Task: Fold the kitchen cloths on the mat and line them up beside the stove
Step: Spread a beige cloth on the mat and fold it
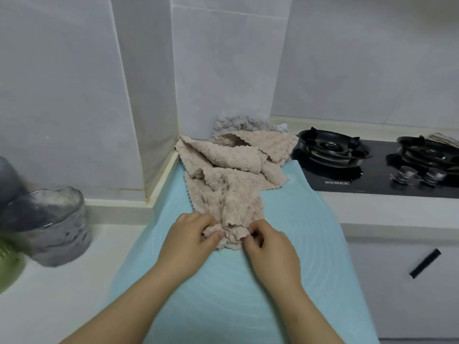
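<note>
Nearest, on the turquoise mat (pixel 298 244), the left hand (pixel 190 235) and right hand (pixel 269 247) sit close together, each with thumb and fingers curled to pinch the bunched near edge of a beige cloth (pixel 233 194) that trails away across the mat in rumpled folds. Behind it more beige cloths (pixel 250 150) lie heaped at the mat's far end, with a grey cloth (pixel 238 124) against the wall corner. A blurred glass jar (pixel 57 224) stands on the counter (pixel 49 281) to the left, the black stove (pixel 367 177) lies just right of the heap, and a folded cloth (pixel 444 140) rests at its far right edge.
</note>
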`<state>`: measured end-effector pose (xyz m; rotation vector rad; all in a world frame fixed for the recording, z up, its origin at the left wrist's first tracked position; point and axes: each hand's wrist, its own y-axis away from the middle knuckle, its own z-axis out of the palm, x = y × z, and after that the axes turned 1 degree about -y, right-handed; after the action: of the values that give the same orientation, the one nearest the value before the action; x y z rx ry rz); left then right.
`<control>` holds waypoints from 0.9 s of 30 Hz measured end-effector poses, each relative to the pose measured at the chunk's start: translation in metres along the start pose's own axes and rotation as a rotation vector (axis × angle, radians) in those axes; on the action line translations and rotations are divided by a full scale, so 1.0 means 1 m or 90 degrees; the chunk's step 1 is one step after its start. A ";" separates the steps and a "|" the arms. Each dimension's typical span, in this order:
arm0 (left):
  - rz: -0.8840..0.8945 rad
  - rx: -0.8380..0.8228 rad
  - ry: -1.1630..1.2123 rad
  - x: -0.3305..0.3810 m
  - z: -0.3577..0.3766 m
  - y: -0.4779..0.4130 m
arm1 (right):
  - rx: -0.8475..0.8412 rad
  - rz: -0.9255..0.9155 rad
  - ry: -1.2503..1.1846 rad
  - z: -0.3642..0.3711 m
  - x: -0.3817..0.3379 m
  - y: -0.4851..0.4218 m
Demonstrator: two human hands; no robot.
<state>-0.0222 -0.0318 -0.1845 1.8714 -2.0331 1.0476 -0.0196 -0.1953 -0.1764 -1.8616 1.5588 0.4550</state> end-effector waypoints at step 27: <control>-0.160 0.186 0.569 0.009 -0.034 0.006 | 0.168 -0.161 -0.303 -0.003 0.001 0.021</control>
<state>-0.0398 -0.0183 -0.1566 1.3109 -1.1500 1.7452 -0.0403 -0.1992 -0.1806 -1.5752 1.0009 0.5040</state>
